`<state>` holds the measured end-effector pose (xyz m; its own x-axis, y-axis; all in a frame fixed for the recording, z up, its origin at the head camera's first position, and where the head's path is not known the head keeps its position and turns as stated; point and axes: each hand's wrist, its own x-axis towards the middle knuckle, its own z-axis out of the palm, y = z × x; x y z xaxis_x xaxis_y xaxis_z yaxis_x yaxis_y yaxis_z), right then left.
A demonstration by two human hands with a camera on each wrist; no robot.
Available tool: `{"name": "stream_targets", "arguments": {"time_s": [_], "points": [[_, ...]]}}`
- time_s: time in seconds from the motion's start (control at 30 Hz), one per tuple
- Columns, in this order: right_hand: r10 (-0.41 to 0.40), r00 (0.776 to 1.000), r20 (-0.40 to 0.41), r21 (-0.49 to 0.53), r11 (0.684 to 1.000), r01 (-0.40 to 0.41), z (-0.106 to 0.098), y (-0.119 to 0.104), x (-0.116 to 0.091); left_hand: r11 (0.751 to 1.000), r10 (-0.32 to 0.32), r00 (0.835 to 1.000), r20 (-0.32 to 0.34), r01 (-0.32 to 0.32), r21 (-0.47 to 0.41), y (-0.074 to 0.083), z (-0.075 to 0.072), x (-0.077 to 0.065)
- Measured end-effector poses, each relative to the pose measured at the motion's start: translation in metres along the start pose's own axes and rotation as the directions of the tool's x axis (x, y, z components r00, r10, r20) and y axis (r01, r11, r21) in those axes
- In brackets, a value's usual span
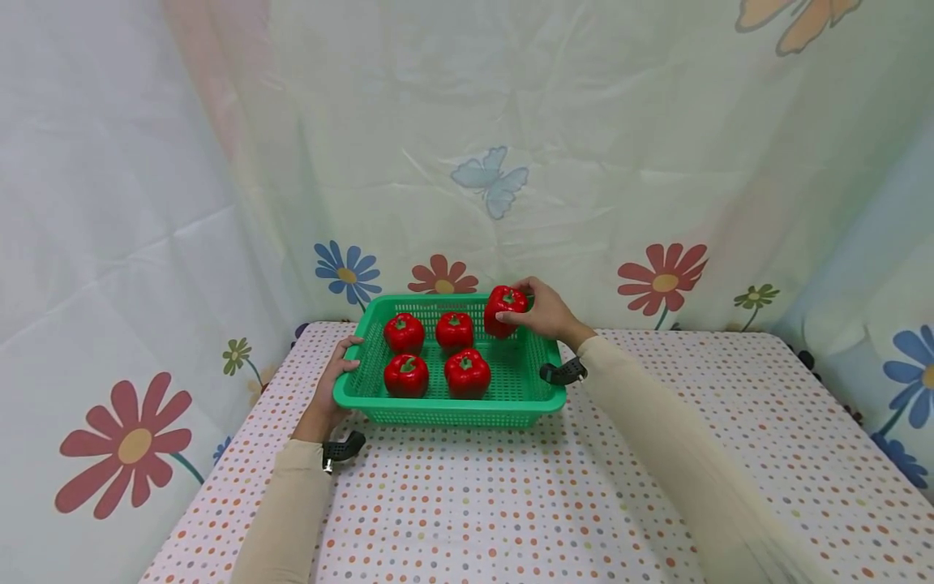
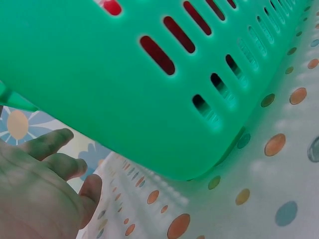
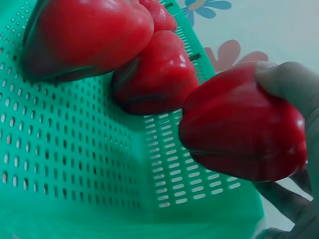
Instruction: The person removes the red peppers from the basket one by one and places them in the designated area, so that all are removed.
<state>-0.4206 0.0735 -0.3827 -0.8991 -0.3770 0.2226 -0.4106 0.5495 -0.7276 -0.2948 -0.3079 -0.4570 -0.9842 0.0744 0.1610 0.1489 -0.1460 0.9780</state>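
In the head view, a green plastic basket (image 1: 452,403) with slotted walls stands on the table. Inside sit several red bell peppers, among them a front-left pepper (image 1: 406,375) and a front-right pepper (image 1: 468,374). My right hand (image 1: 543,311) holds another red bell pepper (image 3: 244,127) at the basket's back right, thumb on one side and fingers on the other. That pepper is tilted in the right wrist view. At the basket's left rim is my left hand (image 1: 337,375), fingertips touching the edge. Its relaxed fingers (image 2: 65,166) show beside the basket wall in the left wrist view.
A dotted cloth (image 1: 467,503) covers the table under the basket. Behind and at both sides hang curtains (image 1: 409,162) printed with flowers and butterflies. A black band (image 1: 563,372) is on the right wrist, and another band (image 1: 344,448) on the left.
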Motion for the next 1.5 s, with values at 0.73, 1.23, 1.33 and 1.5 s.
{"name": "stream_targets", "arguments": {"time_s": [0.73,1.23,1.33,1.5], "points": [[0.033,0.977,-0.208,0.207,0.978,0.011,-0.049,0.019,-0.033,1.0,-0.001,1.0,-0.009,0.001,-0.009,0.013,0.008,-0.007],[0.144,0.963,-0.229,0.11,0.986,-0.122,-0.063,0.066,-0.057,1.0,-0.002,1.0,-0.008,0.002,-0.006,0.008,0.006,-0.006],[0.178,0.956,-0.232,0.094,0.983,-0.16,-0.061,0.076,-0.063,1.0,-0.005,1.0,-0.009,0.005,-0.009,0.009,0.007,-0.006],[0.218,0.951,-0.219,0.052,0.976,-0.212,-0.055,0.09,-0.068,1.0,-0.014,1.0,-0.014,0.014,-0.001,0.011,0.008,-0.008]]}}
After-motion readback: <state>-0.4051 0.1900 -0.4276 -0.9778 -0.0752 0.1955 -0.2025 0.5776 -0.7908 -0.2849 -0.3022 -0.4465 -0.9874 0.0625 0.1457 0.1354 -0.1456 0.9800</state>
